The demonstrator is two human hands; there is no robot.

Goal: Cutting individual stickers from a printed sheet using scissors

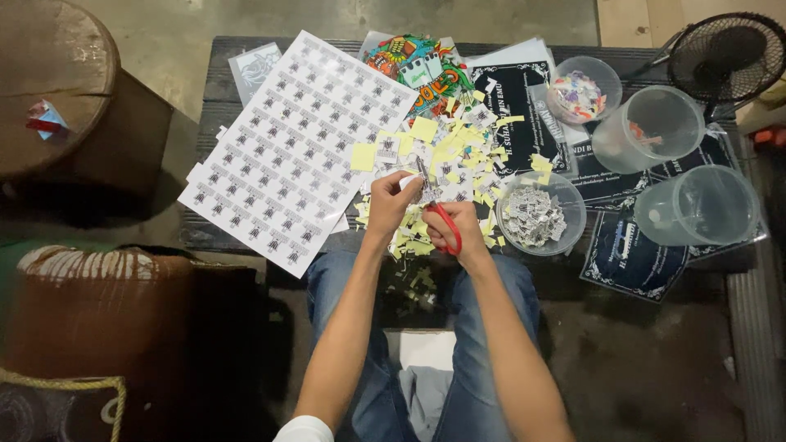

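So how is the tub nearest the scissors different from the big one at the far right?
The near tub stands upright and is filled with small cut printed pieces; the far-right tub lies tipped on its side and looks empty. The near tub sits by the right hand holding the red scissors; the other lies further off. Both are clear round plastic.

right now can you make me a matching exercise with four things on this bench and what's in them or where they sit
Things:
1. scissors
2. printed label sheet
3. clear tub nearest the hands
4. black fan

Descriptions:
a. far right corner, top of view
b. red handles, held in the right hand
c. filled with small cut-out labels
d. flat on the bench, left of the left hand

Pairs: 1-b, 2-d, 3-c, 4-a
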